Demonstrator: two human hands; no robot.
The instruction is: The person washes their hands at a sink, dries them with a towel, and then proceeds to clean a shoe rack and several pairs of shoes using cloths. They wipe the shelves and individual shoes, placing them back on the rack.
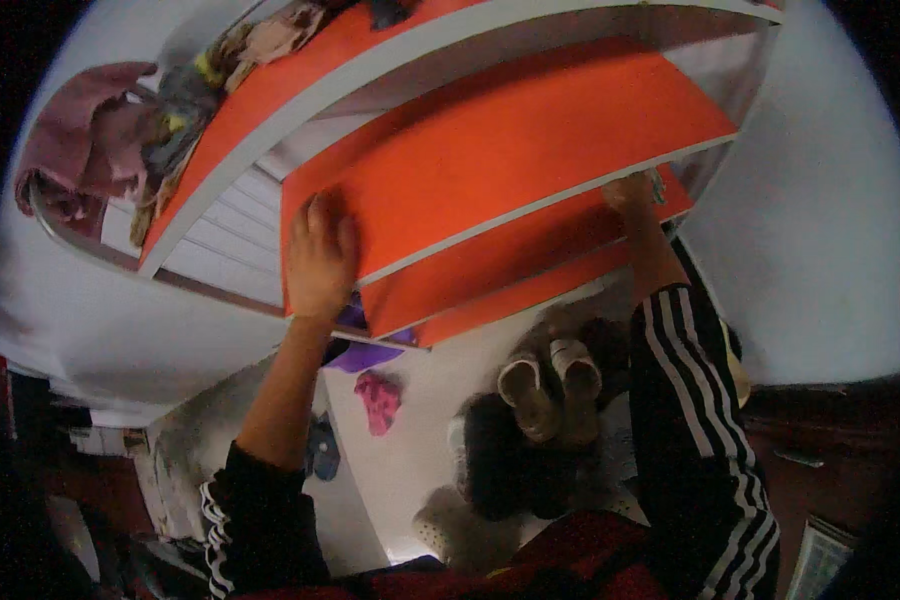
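Observation:
Before me stands a shelf rack with orange boards and pale edging. My left hand point(321, 259) lies over the left end of the broad orange shelf board point(510, 157), palm down, its thumb spread from the fingers. Under that board's front edge, toward the right, is my right hand point(630, 196). Its fingers look bent, and whether they grip anything is hard to see. A small greenish thing point(658, 186) shows just beside it. Below lie a second orange shelf point(495, 251) and part of a third orange shelf point(525, 300).
Crumpled cloths point(90, 135) lie on the top shelf at left. Pale clog-type shoes point(547, 390) and a dark shoe point(324, 448) rest on the floor point(420, 405). A pink cloth item point(379, 401) and purple material point(371, 354) are by the rack's foot. A white wall point(825, 225) bounds the right.

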